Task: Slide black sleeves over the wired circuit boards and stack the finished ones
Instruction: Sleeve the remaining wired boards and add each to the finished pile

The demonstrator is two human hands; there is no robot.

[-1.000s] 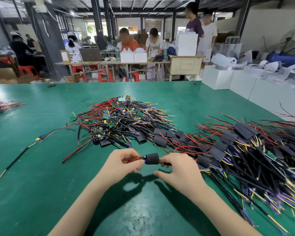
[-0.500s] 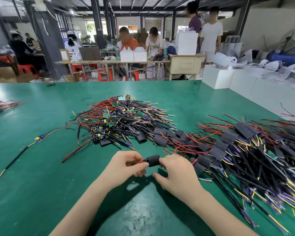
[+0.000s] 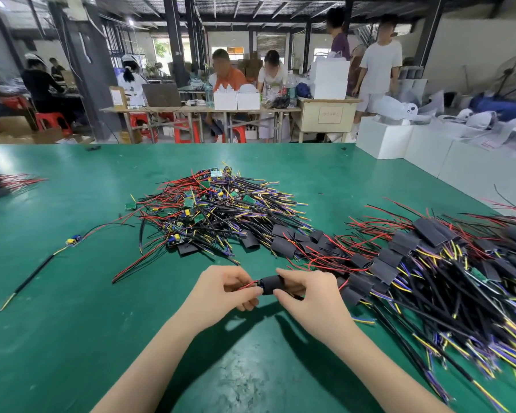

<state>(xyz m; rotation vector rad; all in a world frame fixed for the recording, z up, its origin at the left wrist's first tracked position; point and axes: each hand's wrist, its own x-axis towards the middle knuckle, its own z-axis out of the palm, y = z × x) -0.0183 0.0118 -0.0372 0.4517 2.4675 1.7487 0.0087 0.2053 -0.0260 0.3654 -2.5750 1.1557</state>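
Sleeve (image 3: 271, 284) axis horiz., L–R; red wires exit L end, pinched by L hand (image 3: 224, 289); R hand (image 3: 306, 293) pinches sleeve.

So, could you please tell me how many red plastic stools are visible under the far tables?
4: one at far left, one below the laptop, one at centre and one beside it. Others may be hidden behind legs.

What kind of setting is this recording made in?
Most likely a small electronics assembly workshop: a green work table heaped with bare wired circuit boards and a pile of black-sleeved ones, with other workers at tables behind, among white boxes.
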